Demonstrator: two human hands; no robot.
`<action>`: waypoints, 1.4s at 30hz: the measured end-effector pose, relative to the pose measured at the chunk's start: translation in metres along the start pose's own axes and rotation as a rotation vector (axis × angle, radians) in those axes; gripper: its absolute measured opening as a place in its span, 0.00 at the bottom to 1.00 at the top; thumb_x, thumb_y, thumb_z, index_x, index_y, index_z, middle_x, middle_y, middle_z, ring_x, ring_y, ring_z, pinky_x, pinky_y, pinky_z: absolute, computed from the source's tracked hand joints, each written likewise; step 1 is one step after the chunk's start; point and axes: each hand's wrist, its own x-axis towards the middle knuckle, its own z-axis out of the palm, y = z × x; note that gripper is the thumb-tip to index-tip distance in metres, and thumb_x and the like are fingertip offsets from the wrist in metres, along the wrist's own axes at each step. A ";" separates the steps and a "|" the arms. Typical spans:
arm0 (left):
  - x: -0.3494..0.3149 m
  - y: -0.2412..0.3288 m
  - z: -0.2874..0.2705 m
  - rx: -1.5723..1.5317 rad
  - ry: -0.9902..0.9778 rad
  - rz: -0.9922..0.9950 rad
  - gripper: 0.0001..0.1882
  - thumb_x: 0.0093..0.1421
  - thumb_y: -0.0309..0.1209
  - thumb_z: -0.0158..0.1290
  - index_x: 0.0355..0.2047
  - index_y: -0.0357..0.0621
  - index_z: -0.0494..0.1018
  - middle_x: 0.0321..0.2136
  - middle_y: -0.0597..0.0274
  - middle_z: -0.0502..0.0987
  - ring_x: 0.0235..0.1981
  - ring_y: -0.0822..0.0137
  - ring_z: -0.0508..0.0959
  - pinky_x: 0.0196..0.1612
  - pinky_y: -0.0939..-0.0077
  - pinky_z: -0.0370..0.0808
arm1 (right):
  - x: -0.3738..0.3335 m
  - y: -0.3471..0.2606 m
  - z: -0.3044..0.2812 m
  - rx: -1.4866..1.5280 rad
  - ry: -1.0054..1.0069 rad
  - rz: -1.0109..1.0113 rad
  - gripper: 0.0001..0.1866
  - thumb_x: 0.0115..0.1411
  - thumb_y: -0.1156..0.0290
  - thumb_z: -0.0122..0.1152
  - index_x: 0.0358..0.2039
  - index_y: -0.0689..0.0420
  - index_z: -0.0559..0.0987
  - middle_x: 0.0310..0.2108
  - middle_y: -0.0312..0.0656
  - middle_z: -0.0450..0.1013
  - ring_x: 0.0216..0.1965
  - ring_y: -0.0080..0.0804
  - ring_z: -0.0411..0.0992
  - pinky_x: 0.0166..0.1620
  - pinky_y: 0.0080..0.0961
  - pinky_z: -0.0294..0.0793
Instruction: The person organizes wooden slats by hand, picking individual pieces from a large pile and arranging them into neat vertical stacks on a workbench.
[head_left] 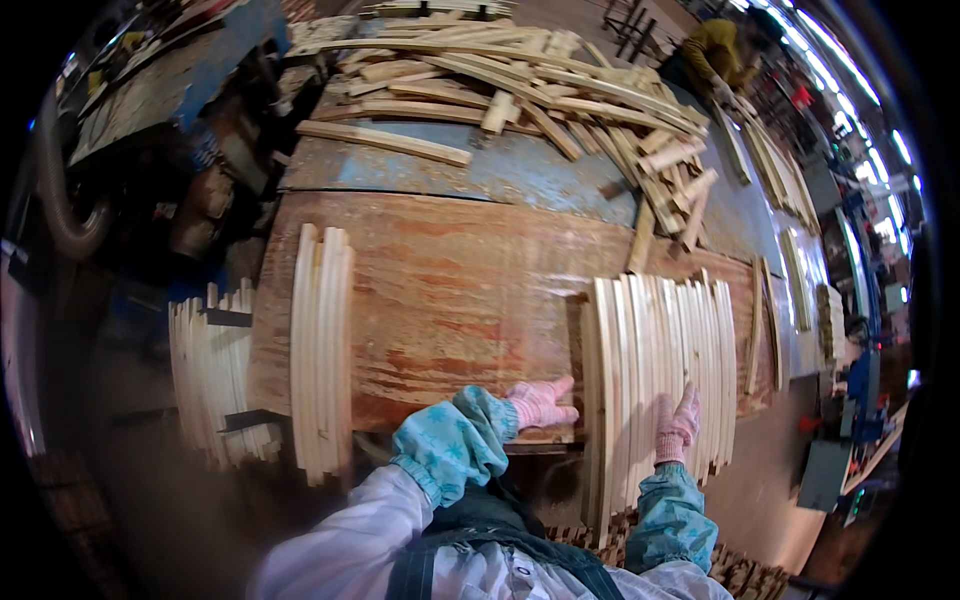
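A row of pale wooden strips (627, 370), laid side by side, lies at the right of the plywood tabletop and juts over its near edge. My right hand (677, 428), in a pink glove, rests over these strips with its fingers stretched forward and nothing gripped. Just left of the row, near the table's front edge, is my left hand (543, 403), also gloved. Its fingers point toward the row's left side, spread a little and holding nothing. A smaller group of strips (322, 350) lies on the left part of the plywood (430, 300).
A loose heap of wooden pieces (480, 75) covers the far bluish table. Beyond the plywood's left edge stands another stack of strips (212, 365). Two single strips (755, 330) lie at the right edge. At the far right a person in a yellow top (712, 55) handles wood.
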 end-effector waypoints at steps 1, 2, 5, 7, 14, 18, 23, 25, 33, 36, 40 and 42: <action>-0.007 -0.009 -0.018 0.012 0.016 -0.102 0.47 0.57 0.65 0.47 0.70 0.57 0.50 0.61 0.49 0.68 0.61 0.47 0.68 0.61 0.55 0.64 | 0.007 -0.028 0.002 0.099 0.054 -0.104 0.36 0.60 0.53 0.56 0.66 0.57 0.63 0.65 0.54 0.59 0.67 0.48 0.56 0.68 0.38 0.54; -0.015 -0.019 -0.037 0.023 0.032 -0.208 0.47 0.57 0.64 0.47 0.70 0.57 0.50 0.61 0.50 0.68 0.61 0.48 0.68 0.61 0.56 0.64 | 0.014 -0.062 0.004 0.201 0.105 -0.210 0.34 0.60 0.56 0.58 0.64 0.56 0.66 0.64 0.53 0.62 0.66 0.48 0.59 0.67 0.37 0.57; -0.037 -0.061 -0.078 -0.101 0.178 -0.284 0.46 0.58 0.63 0.49 0.70 0.57 0.50 0.59 0.52 0.71 0.58 0.50 0.71 0.59 0.58 0.66 | 0.044 -0.209 0.019 0.569 0.078 -0.552 0.23 0.61 0.68 0.59 0.56 0.62 0.74 0.54 0.51 0.71 0.57 0.45 0.69 0.61 0.33 0.65; -0.044 -0.095 -0.092 -0.231 0.224 -0.393 0.46 0.58 0.61 0.50 0.70 0.57 0.50 0.55 0.56 0.74 0.53 0.55 0.75 0.57 0.63 0.69 | 0.064 -0.305 0.039 0.695 -0.074 -0.735 0.22 0.61 0.66 0.58 0.55 0.57 0.75 0.53 0.49 0.73 0.55 0.44 0.71 0.57 0.34 0.68; -0.050 -0.159 -0.136 -0.812 0.727 -0.332 0.37 0.62 0.37 0.59 0.68 0.47 0.57 0.35 0.65 0.79 0.37 0.75 0.76 0.43 0.77 0.73 | 0.219 -0.552 0.119 0.302 0.036 -0.963 0.26 0.59 0.59 0.58 0.58 0.49 0.71 0.56 0.48 0.70 0.54 0.50 0.70 0.53 0.41 0.72; -0.022 -0.173 -0.193 -1.325 0.896 -0.133 0.39 0.60 0.34 0.62 0.67 0.41 0.56 0.38 0.61 0.78 0.34 0.69 0.77 0.38 0.72 0.78 | 0.241 -0.586 0.122 0.306 -0.365 -0.898 0.26 0.60 0.53 0.59 0.57 0.50 0.73 0.49 0.49 0.75 0.50 0.49 0.74 0.52 0.42 0.73; 0.039 -0.170 -0.301 -1.834 1.067 0.255 0.31 0.63 0.48 0.56 0.55 0.37 0.65 0.37 0.57 0.77 0.35 0.62 0.78 0.37 0.72 0.78 | 0.221 -0.529 0.089 0.538 -0.809 -1.026 0.34 0.60 0.39 0.56 0.55 0.54 0.76 0.50 0.51 0.76 0.54 0.44 0.72 0.57 0.37 0.70; 0.051 -0.186 -0.306 -1.779 1.220 0.165 0.22 0.62 0.41 0.56 0.46 0.33 0.71 0.35 0.53 0.78 0.29 0.62 0.78 0.30 0.69 0.77 | 0.258 -0.534 0.083 0.479 -0.371 -0.843 0.41 0.57 0.36 0.57 0.60 0.55 0.71 0.56 0.53 0.71 0.59 0.45 0.68 0.60 0.39 0.67; -0.003 -0.159 -0.231 -1.663 0.942 -0.046 0.15 0.62 0.30 0.54 0.47 0.34 0.71 0.39 0.51 0.79 0.30 0.61 0.81 0.34 0.65 0.82 | 0.381 -0.619 0.088 0.385 -0.107 -0.210 0.53 0.42 0.42 0.72 0.60 0.63 0.62 0.53 0.60 0.70 0.54 0.51 0.71 0.55 0.40 0.72; -0.024 -0.158 -0.219 -1.649 0.887 -0.081 0.16 0.62 0.31 0.55 0.48 0.37 0.70 0.40 0.50 0.79 0.31 0.61 0.81 0.35 0.64 0.82 | 0.354 -0.577 0.085 0.449 -0.259 -0.349 0.45 0.42 0.54 0.75 0.55 0.66 0.65 0.50 0.61 0.73 0.51 0.52 0.74 0.53 0.41 0.74; -0.032 -0.162 -0.206 -1.630 0.935 -0.034 0.15 0.59 0.32 0.58 0.44 0.38 0.73 0.31 0.57 0.79 0.28 0.65 0.80 0.34 0.69 0.79 | 0.189 -0.466 0.085 0.436 -0.530 -0.436 0.63 0.38 0.62 0.75 0.71 0.56 0.47 0.62 0.60 0.62 0.60 0.57 0.64 0.62 0.41 0.65; -0.033 -0.160 -0.197 -1.559 0.908 -0.043 0.17 0.56 0.31 0.59 0.45 0.39 0.73 0.33 0.59 0.79 0.29 0.64 0.79 0.34 0.71 0.78 | 0.118 -0.395 0.067 0.309 -0.550 -0.423 0.63 0.38 0.59 0.76 0.71 0.44 0.47 0.57 0.58 0.63 0.58 0.57 0.65 0.59 0.45 0.68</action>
